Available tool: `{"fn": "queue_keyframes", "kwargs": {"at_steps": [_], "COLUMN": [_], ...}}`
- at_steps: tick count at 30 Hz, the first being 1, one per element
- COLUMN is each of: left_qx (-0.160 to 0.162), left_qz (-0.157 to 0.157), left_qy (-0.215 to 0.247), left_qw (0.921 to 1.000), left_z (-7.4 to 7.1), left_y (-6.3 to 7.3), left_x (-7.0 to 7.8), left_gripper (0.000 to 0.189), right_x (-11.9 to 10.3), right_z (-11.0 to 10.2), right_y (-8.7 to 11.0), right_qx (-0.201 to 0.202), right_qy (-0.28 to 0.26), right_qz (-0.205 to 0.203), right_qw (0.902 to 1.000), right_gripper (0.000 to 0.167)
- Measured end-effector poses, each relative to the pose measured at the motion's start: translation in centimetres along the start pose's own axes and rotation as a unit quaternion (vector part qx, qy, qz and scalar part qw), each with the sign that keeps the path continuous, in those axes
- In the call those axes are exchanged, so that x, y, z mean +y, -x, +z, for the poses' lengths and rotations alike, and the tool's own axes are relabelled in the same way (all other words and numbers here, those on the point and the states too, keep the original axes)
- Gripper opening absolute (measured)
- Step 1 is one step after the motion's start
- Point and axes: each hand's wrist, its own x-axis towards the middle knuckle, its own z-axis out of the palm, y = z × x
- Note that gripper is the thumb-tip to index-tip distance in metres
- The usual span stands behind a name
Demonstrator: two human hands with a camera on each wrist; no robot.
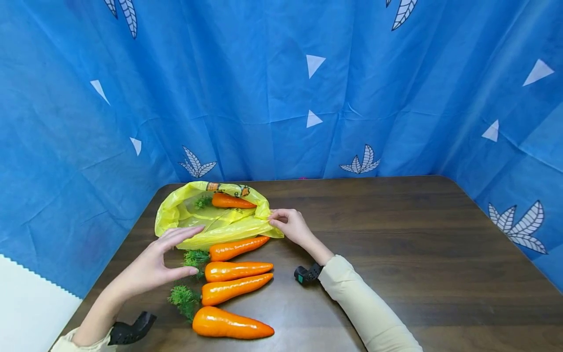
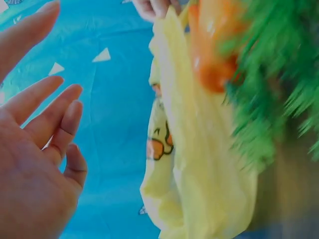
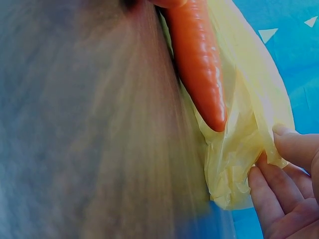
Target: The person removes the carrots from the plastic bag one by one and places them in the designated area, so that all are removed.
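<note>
A yellow plastic bag point(image 1: 220, 233) lies with its mouth spread wide at the left of the table, and one orange carrot point(image 1: 230, 201) with a green top is inside it. My right hand point(image 1: 291, 224) pinches the bag's right edge between thumb and fingers; the same grip shows in the right wrist view. Fingers spread and holding nothing, my left hand point(image 1: 164, 261) hovers at the bag's near left side. Below the bag lie several more carrots in a column, the closest being a carrot point(image 1: 239, 248) against the bag's near edge and the lowest a thick carrot point(image 1: 233, 323).
The dark wooden table point(image 1: 396, 254) extends to the right. A blue curtain point(image 1: 281, 98) with white leaves and triangles hangs behind it and along both sides. Feathery green carrot tops point(image 1: 184, 299) point left, near my left hand. Each wrist carries a black camera mount point(image 1: 132, 330).
</note>
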Motion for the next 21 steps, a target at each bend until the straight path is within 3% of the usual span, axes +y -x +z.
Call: {"fn": "queue_keyframes", "kwargs": {"at_steps": [6,11,15,21], "left_qx": [-0.003,0.005,0.003,-0.014], "left_qz": [-0.02,-0.016,-0.019,-0.057], "left_qy": [-0.002,0.007,0.029,0.05], "left_qw": [0.9998,0.9998,0.9994,0.997], "left_z": [-2.5,-3.8,-3.6,-2.0], "left_y": [-3.0,-5.5,-6.9,-8.9], "left_x": [-2.1,-3.3,-4.1,-6.4], "left_gripper": [0.067,0.059,0.05,0.042], "right_x": [0.0,0.2,0.2,0.3], "right_z": [0.1,-0.1,-0.1,0.0], "right_y": [0.1,0.0,0.1,0.0], "right_qx": [0.003,-0.001,0.003,0.005], "right_qy": [-0.001,-0.002,-0.004,0.002], "right_qz": [-0.001,-0.002,-0.004,-0.014], "right_qw": [1.0,1.0,1.0,0.9999], "right_gripper": [0.005,0.005,0.005,0.005]}}
